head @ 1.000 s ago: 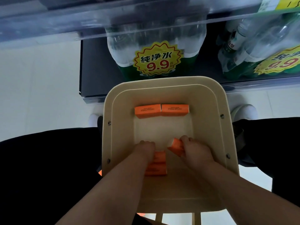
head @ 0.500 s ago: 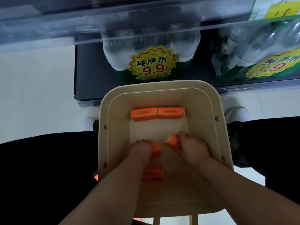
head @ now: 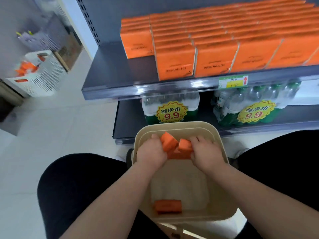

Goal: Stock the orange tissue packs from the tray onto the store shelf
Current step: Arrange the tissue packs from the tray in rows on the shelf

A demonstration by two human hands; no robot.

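Left hand (head: 151, 152), right hand (head: 205, 154) moved to 12 o'clock end of tray (head: 174, 125); tilted pack (head: 168, 141) raised in left, second pack (head: 184, 144) in right; lone pack (head: 168, 206) left at 6 o'clock; shelf (head: 138, 87) brought into view

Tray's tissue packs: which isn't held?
The pack lying flat at the near end of the tray; the left hand and right hand grip the others.

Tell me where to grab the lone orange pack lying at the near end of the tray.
Probably pinch the lone pack across its short width, at mid-length, coming straight down from above. It lies flat on the floor of the tray, long side running left to right, top face uncovered, with nothing touching it.
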